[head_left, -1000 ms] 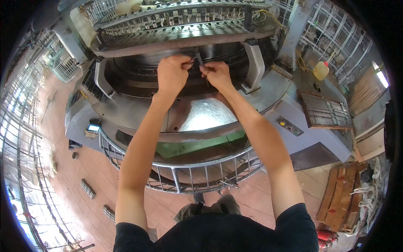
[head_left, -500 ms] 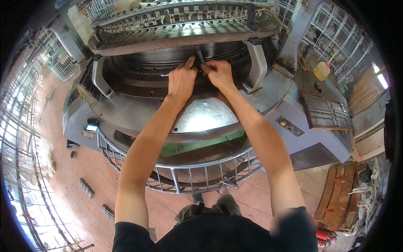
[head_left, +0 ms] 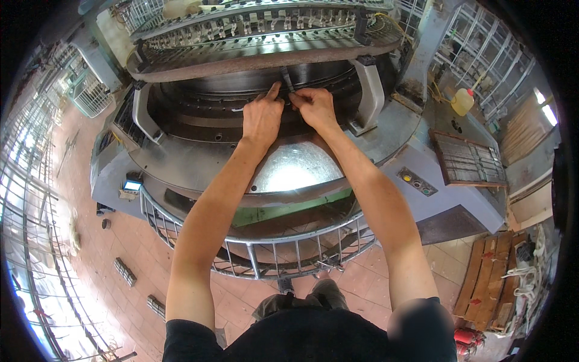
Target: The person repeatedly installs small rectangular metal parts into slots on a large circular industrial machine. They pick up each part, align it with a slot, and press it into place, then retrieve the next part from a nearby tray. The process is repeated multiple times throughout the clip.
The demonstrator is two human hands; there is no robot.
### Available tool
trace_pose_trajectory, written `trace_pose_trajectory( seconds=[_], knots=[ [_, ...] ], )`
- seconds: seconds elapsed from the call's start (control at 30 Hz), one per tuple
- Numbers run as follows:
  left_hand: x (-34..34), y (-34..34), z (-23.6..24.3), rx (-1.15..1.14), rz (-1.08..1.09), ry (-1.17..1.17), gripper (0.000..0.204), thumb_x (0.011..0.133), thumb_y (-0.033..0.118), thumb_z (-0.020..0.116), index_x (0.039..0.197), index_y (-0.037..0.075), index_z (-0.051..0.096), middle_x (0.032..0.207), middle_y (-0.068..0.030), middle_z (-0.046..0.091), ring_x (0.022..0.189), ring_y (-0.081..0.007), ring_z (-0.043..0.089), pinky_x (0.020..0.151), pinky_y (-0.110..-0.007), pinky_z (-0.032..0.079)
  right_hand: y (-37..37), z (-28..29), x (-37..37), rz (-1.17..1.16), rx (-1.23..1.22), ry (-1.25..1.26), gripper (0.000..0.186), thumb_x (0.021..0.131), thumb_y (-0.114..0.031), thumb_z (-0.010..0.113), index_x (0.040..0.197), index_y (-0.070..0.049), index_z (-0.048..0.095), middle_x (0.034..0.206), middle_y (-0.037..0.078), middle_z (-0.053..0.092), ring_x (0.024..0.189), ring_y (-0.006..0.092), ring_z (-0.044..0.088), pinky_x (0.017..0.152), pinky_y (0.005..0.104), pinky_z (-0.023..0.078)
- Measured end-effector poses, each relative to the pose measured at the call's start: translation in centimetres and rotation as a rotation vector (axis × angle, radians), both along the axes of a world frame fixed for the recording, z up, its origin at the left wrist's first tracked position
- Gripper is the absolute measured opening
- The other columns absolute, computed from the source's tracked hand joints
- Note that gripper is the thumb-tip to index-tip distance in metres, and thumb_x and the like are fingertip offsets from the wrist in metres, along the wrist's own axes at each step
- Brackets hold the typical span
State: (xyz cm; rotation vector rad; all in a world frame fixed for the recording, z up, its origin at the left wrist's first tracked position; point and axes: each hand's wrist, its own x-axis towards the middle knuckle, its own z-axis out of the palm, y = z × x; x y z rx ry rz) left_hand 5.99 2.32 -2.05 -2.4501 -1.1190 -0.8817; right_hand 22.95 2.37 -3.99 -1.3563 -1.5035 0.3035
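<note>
Strip (head_left: 286, 78), dark, narrow and slightly tilted, sits against a round machine's (head_left: 181, 160) shiny metal wall, between two bare hands. The right hand's (head_left: 312, 107) fingertips bunch at its lower end; the left hand (head_left: 262, 116) extends one finger. Whether either pinches anything cannot be told. Two curved grey metal legs (head_left: 370, 93) flank them.

Access to the dark, ringed metal drum (head_left: 211, 84). Overhead, the broad, brown-edged metal ring (head_left: 241, 71) obstructs entry from above. The curved, silver-grey metal left bracket (head_left: 143, 111) and its matching right bracket (head_left: 371, 93) bound the front opening. Wide lateral room lies between the left bracket and the left hand (head_left: 263, 116); a narrower gap separates the right hand (head_left: 315, 107) from the right bracket. The hands, close together, occupy the middle. Lower down, the curved, grey metal railing (head_left: 251, 256) bars the front; both forearms pass above it.
</note>
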Motion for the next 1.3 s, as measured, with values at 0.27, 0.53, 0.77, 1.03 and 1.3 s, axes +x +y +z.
trace_pose_trajectory(
  seconds=[0.27, 0.53, 0.77, 1.03, 1.3],
  knots=[
    [0.07, 0.14, 0.00, -0.012, 0.017, 0.010, 0.023, 0.069, -0.007, 0.069, 0.090, 0.002, 0.074, 0.146, -0.0114, 0.055, 0.099, -0.0310, 0.071, 0.080, -0.040, 0.060, -0.23, 0.21, -0.06, 0.012, -0.006, 0.020, 0.022, 0.089, -0.020, 0.072, 0.091, 0.002, 0.077, 0.073, 0.008, 0.073, 0.067, 0.0137, 0.067, 0.066, 0.0298, 0.051],
    [0.09, 0.00, 0.10, -0.011, 0.009, -0.003, 0.020, 0.068, -0.007, 0.069, 0.087, 0.000, 0.072, 0.148, -0.0102, 0.053, 0.099, -0.0308, 0.071, 0.080, -0.041, 0.060, -0.32, 0.31, -0.23, -0.009, -0.006, 0.026, 0.021, 0.088, -0.018, 0.073, 0.093, 0.002, 0.077, 0.074, 0.010, 0.074, 0.069, 0.0143, 0.068, 0.067, 0.0298, 0.051],
    [0.11, -0.13, 0.12, -0.017, -0.003, -0.014, 0.019, 0.068, -0.009, 0.068, 0.084, 0.000, 0.072, 0.150, -0.0077, 0.051, 0.099, -0.0298, 0.071, 0.081, -0.041, 0.060, -0.42, 0.42, -0.23, -0.019, -0.009, 0.006, 0.021, 0.088, -0.018, 0.073, 0.094, 0.002, 0.077, 0.075, 0.010, 0.074, 0.069, 0.0144, 0.068, 0.066, 0.0302, 0.051],
    [0.19, 0.03, 0.02, 0.007, -0.010, -0.016, 0.016, 0.070, -0.008, 0.067, 0.084, 0.000, 0.072, 0.150, -0.0054, 0.052, 0.099, -0.0291, 0.071, 0.081, -0.041, 0.060, -0.26, 0.23, -0.16, -0.030, -0.021, 0.010, 0.023, 0.088, -0.020, 0.073, 0.095, 0.001, 0.077, 0.075, 0.010, 0.074, 0.068, 0.0157, 0.068, 0.067, 0.0310, 0.051],
    [0.25, -0.05, 0.15, -0.018, -0.003, -0.004, 0.015, 0.071, -0.007, 0.066, 0.084, 0.000, 0.072, 0.150, -0.0059, 0.052, 0.098, -0.0295, 0.071, 0.082, -0.041, 0.060, -0.06, 0.09, -0.17, -0.074, 0.018, -0.056, 0.023, 0.088, -0.021, 0.072, 0.095, 0.000, 0.078, 0.076, 0.011, 0.075, 0.069, 0.0163, 0.069, 0.068, 0.0320, 0.052]
  ],
)
